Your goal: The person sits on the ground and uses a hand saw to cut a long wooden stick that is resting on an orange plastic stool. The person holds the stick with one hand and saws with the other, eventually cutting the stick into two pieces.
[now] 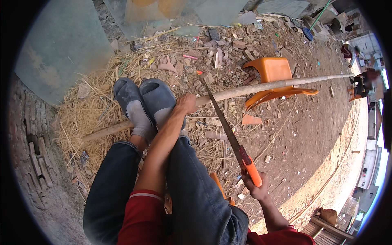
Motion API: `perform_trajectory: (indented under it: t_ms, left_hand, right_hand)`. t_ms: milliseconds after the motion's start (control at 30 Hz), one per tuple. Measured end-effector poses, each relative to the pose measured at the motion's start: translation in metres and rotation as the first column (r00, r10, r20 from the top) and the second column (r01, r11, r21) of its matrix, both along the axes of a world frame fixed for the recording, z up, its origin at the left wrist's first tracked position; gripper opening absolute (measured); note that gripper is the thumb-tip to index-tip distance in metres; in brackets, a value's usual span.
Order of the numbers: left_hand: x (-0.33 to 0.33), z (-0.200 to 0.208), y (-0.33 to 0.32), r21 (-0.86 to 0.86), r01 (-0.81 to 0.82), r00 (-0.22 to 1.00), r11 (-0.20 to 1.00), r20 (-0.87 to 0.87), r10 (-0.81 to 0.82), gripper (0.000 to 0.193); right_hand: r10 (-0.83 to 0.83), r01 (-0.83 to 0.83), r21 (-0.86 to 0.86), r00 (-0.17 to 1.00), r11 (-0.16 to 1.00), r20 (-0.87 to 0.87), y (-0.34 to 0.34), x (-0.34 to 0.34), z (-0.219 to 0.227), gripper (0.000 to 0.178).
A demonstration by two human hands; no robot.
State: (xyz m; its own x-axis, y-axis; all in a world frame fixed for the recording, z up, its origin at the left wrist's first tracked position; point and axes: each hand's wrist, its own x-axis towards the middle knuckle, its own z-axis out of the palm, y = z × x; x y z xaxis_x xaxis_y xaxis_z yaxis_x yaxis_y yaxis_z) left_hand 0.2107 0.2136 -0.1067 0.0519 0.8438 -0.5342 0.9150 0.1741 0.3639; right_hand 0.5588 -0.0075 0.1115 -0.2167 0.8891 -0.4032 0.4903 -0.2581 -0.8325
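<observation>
My left hand (186,103) is wrapped round a long wooden pole (232,93), just beside my feet. In my right hand (258,187) is a handsaw (222,118), gripped by its orange handle. Its long blade crosses the pole a little to the right of my left hand; whether the teeth touch the wood I cannot tell. Both my feet, in grey slippers (155,96), are over the pole's left part. Farther right the pole passes across an orange plastic chair (274,70), which appears tipped over on the ground.
Straw (98,106) and rubble (196,53) cover the ground around my feet. A brick wall (38,163) stands at the left, and large greyish sheets (65,53) lean at the far side. A seated person (367,79) is beyond the pole's far right end.
</observation>
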Motion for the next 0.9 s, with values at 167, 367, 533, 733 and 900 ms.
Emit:
perform_trajectory:
  t_ms: [167, 367, 533, 733, 900]
  left_hand:
    - [-0.004, -0.001, 0.004, 0.023, 0.021, 1.000, 1.000, -0.004, -0.021, 0.038]
    - [0.006, -0.002, -0.003, 0.074, 0.020, 1.000, 0.997, -0.016, -0.019, 0.031]
    - [0.001, 0.001, -0.002, 0.043, 0.015, 1.000, 0.999, -0.026, -0.014, 0.033]
    - [0.009, 0.008, 0.001, 0.056, -0.005, 1.000, 0.998, -0.021, 0.006, 0.047]
    - [0.010, 0.020, 0.004, 0.002, -0.059, 0.998, 0.998, -0.020, 0.059, 0.050]
  right_hand:
    - [-0.252, 0.203, -0.186, 0.920, 0.961, -0.300, 0.064, -0.025, 0.074, 0.019]
    - [-0.026, 0.053, 0.046, 0.890, 0.998, -0.456, 0.154, -0.066, 0.152, 0.046]
    - [0.053, 0.087, 0.253, 0.866, 0.964, -0.498, 0.206, -0.107, 0.167, 0.023]
    - [-0.011, 0.071, 0.429, 0.990, 0.901, -0.140, 0.141, -0.095, 0.055, 0.012]
    - [-0.067, 0.055, 0.202, 0.996, 0.978, 0.054, 0.085, -0.080, -0.016, 0.025]
